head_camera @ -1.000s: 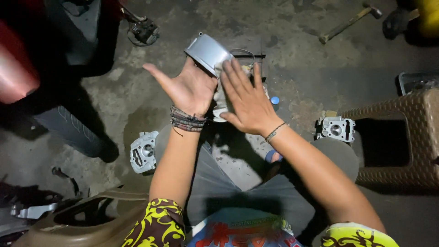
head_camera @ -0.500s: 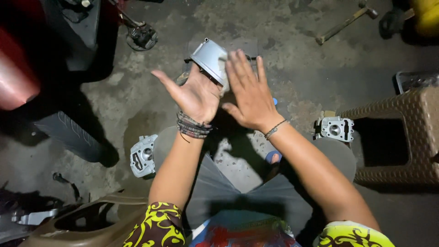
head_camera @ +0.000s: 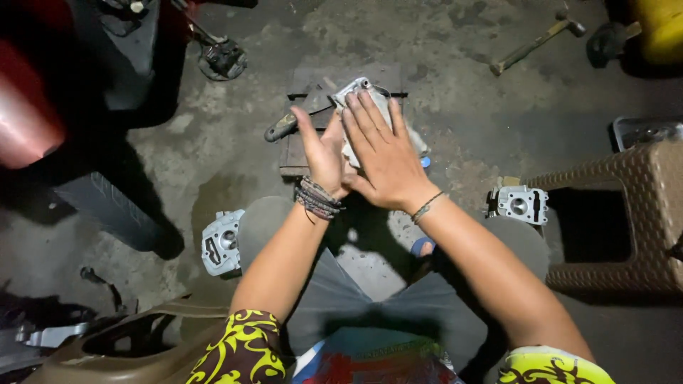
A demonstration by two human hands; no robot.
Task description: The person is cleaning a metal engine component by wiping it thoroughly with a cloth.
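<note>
One concrete floor [head_camera: 213, 163], stained and cracked, carries everything seen. One brown woven stool [head_camera: 626, 220] is stood at the floor's right edge, and one dark machine body with a red panel [head_camera: 28, 114] is seen along the left edge. One brown plastic cover [head_camera: 121, 348] lies at the bottom left corner. One yellow container [head_camera: 658, 28] is cut off at the top right corner.

One dark flat block [head_camera: 302, 117] is laid near the floor's upper middle. On it one grey metal casting [head_camera: 356, 96] is placed, with most of it hidden under the hands. One black-handled tool [head_camera: 281, 128] is rested on the block's left side, just beside the casting.

One hammer [head_camera: 533, 43] lies well apart, toward the top right. One pedal part [head_camera: 222, 58] is seen toward the top left.

Two further grey engine castings are counted: one [head_camera: 222, 242] beside the left knee, one [head_camera: 521, 205] beside the right knee, touching the stool's foot.

The right hand [head_camera: 388, 160] is laid flat on the casting, fingers extended, pressing rather than grasping. The left hand [head_camera: 324, 153] is set edgewise against the casting's left side, thumb raised, fingers not closed round it. Several dark bands are worn on the left wrist, one on the right.
</note>
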